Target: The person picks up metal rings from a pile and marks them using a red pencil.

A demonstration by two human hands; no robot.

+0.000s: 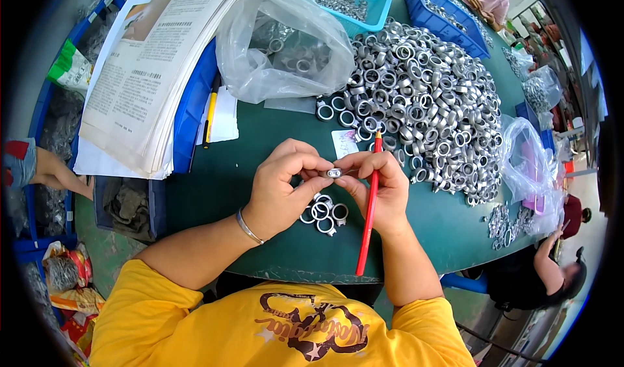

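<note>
Between the fingertips of both hands, over the green table, is a small silver metal ring. My left hand pinches one side of it with thumb and forefinger. My right hand grips the other side and also keeps a red pencil between its fingers, tip pointing away from me. Just below my hands lies a little cluster of metal rings. A large heap of similar rings spreads to the far right. A small paper slip with handwriting lies behind my fingers.
A clear plastic bag holding some rings stands at the back, near a light-blue basin of small parts. Newspapers rest over a blue bin at left, beside a yellow pen. Other people are at right.
</note>
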